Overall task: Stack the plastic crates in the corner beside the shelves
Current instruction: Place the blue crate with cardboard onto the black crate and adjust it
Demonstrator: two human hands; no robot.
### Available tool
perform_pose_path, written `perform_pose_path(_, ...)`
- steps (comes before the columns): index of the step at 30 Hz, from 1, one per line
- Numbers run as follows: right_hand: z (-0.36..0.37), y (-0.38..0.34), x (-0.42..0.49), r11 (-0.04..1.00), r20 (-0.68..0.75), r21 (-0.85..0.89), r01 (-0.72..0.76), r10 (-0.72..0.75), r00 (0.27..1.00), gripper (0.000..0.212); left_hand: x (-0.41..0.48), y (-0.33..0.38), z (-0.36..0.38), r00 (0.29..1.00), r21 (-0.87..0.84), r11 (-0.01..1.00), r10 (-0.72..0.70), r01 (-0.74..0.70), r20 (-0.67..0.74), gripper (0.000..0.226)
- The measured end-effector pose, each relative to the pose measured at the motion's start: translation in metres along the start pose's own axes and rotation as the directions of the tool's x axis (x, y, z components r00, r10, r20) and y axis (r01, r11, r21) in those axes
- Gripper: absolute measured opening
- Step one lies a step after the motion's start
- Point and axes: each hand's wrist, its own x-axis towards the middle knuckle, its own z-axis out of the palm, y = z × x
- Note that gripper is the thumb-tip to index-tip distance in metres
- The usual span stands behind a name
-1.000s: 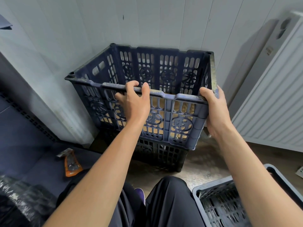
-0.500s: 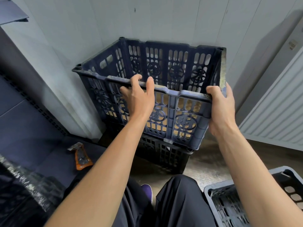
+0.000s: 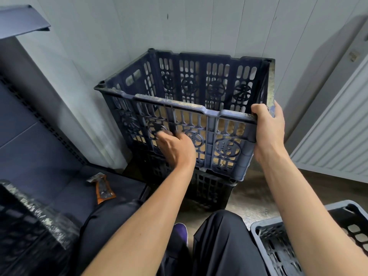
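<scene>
Dark blue perforated plastic crate (image 3: 199, 108) sits on top of a black slotted plastic crate (image 3: 211, 190), both tucked into the corner against the pale panelled wall (image 3: 119, 36). The upper crate looks slightly offset toward the near right, its bottom edge overhanging the lower one, so seating is probably not finished.

Right hand (image 3: 267, 128) is clamped on the near right corner of the blue crate's rim, thumb inside and fingers wrapped outside; likely steadying the crate so it doesn't tip or slide while being aligned. Left hand (image 3: 175, 146) is off the rim, low against the front lattice wall, blurred; its fingers look spread and loose, gripping nothing, but whether they press the wall cannot be told. Probable reason: push or nudge the crate back onto the base.

Dark shelf unit (image 3: 29, 136) stands at left, with an orange-and-black small tool (image 3: 102, 188) lying on its bottom shelf. A grey-blue plastic crate (image 3: 298, 236) waits at the lower right beside the person's knee, likely next for the stack. White ribbed panel (image 3: 338, 136) leans at right.
</scene>
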Motion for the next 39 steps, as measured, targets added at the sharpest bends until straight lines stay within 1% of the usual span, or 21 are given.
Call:
perform_pose_path(2,0.0,0.0,0.0,1.0,0.007,-0.003,0.01,-0.01,1.0,0.085,-0.01,-0.027,0.01,0.975,0.216,0.975,-0.089,0.045,0.202,0.019)
perform_pose_path(4,-0.001,-0.001,-0.002,1.0,0.017,-0.017,0.017,-0.016,1.0,0.085,-0.023,-0.053,0.02,0.925,0.386,0.922,-0.167,0.024,0.342,0.022)
perform_pose_path(6,-0.002,0.002,-0.004,0.998,0.037,-0.037,0.056,-0.055,0.998,0.083,-0.034,-0.075,0.028,0.867,0.45,0.893,-0.23,0.008,0.442,0.02)
perform_pose_path(7,-0.003,0.004,-0.007,0.996,0.044,-0.055,0.076,-0.074,0.996,0.087,-0.037,-0.083,0.032,0.838,0.46,0.888,-0.266,0.021,0.477,0.019)
perform_pose_path(9,-0.007,0.008,-0.013,0.987,0.059,-0.104,0.118,-0.113,0.992,0.095,-0.042,-0.095,0.04,0.785,0.46,0.883,-0.347,0.089,0.513,0.026)
perform_pose_path(10,-0.009,0.011,-0.017,0.982,0.074,-0.125,0.143,-0.135,0.988,0.095,-0.042,-0.098,0.044,0.757,0.452,0.881,-0.389,0.139,0.526,0.031)
perform_pose_path(13,-0.025,0.027,-0.027,0.953,0.139,-0.189,0.236,-0.212,0.967,0.077,-0.047,-0.105,0.055,0.653,0.373,0.863,-0.503,0.342,0.566,0.039)
perform_pose_path(14,-0.032,0.036,-0.031,0.942,0.164,-0.214,0.257,-0.224,0.961,0.078,-0.05,-0.104,0.058,0.617,0.322,0.847,-0.529,0.423,0.582,0.039)
perform_pose_path(17,-0.053,0.073,-0.036,0.928,0.234,-0.305,0.215,-0.145,0.961,0.096,-0.057,-0.099,0.065,0.56,0.18,0.791,-0.555,0.585,0.616,0.039)
perform_pose_path(18,-0.058,0.087,-0.035,0.916,0.245,-0.357,0.183,-0.097,0.965,0.096,-0.059,-0.098,0.066,0.546,0.149,0.771,-0.559,0.619,0.624,0.039)
perform_pose_path(20,-0.065,0.114,-0.031,0.888,0.249,-0.442,0.123,-0.01,0.969,0.084,-0.062,-0.096,0.067,0.51,0.109,0.716,-0.586,0.689,0.63,0.038)
perform_pose_path(22,-0.069,0.133,-0.027,0.866,0.232,-0.497,0.062,0.064,0.971,0.076,-0.064,-0.098,0.068,0.491,0.106,0.7,-0.592,0.706,0.64,0.035)
perform_pose_path(24,-0.073,0.145,-0.023,0.852,0.206,-0.522,0.024,0.099,0.974,0.072,-0.065,-0.099,0.068,0.498,0.102,0.711,-0.58,0.696,0.644,0.033)
perform_pose_path(26,-0.078,0.153,-0.019,0.842,0.197,-0.54,0.021,0.102,0.975,0.064,-0.063,-0.102,0.069,0.484,0.096,0.7,-0.578,0.707,0.657,0.035)
perform_pose_path(29,-0.083,0.157,-0.012,0.823,0.221,-0.567,0.035,0.112,0.969,0.051,-0.064,-0.103,0.069,0.441,0.14,0.681,-0.602,0.719,0.666,0.039)
perform_pose_path(31,-0.085,0.157,-0.011,0.812,0.231,-0.579,0.072,0.079,0.97,0.049,-0.066,-0.105,0.07,0.452,0.103,0.677,-0.589,0.729,0.669,0.039)
perform_pose_path(32,-0.085,0.157,-0.01,0.81,0.23,-0.58,0.087,0.061,0.971,0.049,-0.067,-0.103,0.071,0.472,0.08,0.683,-0.579,0.726,0.664,0.038)
perform_pose_path(34,-0.086,0.157,-0.008,0.809,0.23,-0.578,0.106,0.037,0.972,0.051,-0.068,-0.099,0.076,0.51,0.08,0.723,-0.557,0.686,0.655,0.039)
perform_pose_path(36,-0.089,0.156,-0.006,0.8,0.236,-0.588,0.115,0.034,0.971,0.052,-0.07,-0.097,0.083,0.542,0.121,0.764,-0.55,0.634,0.635,0.04)
perform_pose_path(37,-0.091,0.156,-0.004,0.795,0.236,-0.595,0.114,0.037,0.971,0.051,-0.072,-0.098,0.087,0.539,0.117,0.766,-0.543,0.632,0.644,0.038)
perform_pose_path(39,-0.092,0.157,-0.005,0.782,0.229,-0.613,0.112,0.04,0.973,0.05,-0.076,-0.1,0.089,0.509,0.043,0.712,-0.541,0.7,0.669,0.035)
